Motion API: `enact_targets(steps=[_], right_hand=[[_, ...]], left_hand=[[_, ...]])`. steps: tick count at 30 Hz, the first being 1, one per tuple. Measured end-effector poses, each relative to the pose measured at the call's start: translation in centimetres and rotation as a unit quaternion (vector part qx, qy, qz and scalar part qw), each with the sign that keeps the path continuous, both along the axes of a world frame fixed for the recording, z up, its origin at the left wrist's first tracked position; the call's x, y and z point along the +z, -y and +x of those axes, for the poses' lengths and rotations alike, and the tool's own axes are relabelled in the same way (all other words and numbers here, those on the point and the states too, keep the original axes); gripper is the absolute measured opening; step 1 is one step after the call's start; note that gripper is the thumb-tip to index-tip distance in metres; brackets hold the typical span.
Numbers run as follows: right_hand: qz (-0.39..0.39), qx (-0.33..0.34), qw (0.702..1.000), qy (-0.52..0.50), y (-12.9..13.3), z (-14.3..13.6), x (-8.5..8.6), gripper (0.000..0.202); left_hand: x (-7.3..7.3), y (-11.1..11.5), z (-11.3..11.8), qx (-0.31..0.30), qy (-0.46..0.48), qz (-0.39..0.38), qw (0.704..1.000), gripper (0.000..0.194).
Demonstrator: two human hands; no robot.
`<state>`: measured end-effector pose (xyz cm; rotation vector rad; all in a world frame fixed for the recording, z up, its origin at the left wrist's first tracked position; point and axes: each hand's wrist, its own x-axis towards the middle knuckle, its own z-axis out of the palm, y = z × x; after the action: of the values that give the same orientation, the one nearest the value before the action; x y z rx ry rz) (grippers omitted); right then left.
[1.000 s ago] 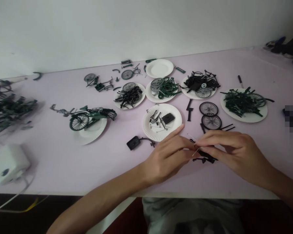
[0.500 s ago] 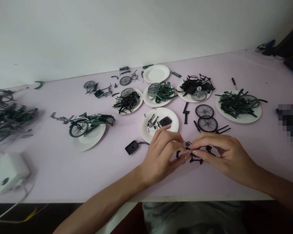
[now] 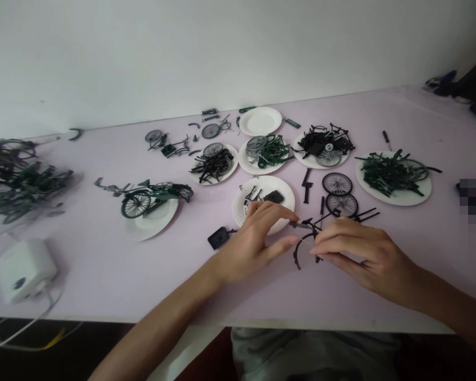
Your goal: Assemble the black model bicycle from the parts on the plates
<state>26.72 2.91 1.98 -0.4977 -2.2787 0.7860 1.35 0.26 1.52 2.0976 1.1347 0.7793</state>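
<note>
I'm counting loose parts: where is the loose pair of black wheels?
Right of centre in the head view, the pair of black wheels lies just beyond the right hand, left of the rightmost plate.

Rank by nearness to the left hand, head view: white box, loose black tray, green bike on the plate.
1. Black tray: just left of the left hand.
2. Green bike: farther left and back, on a plate.
3. White box: far left, toward the front.

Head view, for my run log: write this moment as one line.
right hand: pinching black bike assembly; left hand: open beside it; two black wheels: lying beyond
</note>
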Motion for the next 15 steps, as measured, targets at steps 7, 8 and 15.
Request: enact_targets(steps=[7, 8, 15], right_hand=[[0.085, -0.031, 0.996, 0.022, -0.3, 0.0, -0.9, 0.021], [0.085, -0.032, 0.996, 0.023, -0.4, 0.0, -1.0, 0.021], [0.089, -0.023, 0.996, 0.015, -0.3, -0.2, -0.8, 0.023]], left_hand=[[-0.5, 0.0, 0.5, -0.004, -0.006, -0.017, 1.0, 0.015], [-0.6, 0.0, 0.5, -0.005, -0.003, -0.017, 1.0, 0.012], [-1.4, -0.6, 0.8, 0.021, 0.106, -0.037, 0.993, 0.012]])
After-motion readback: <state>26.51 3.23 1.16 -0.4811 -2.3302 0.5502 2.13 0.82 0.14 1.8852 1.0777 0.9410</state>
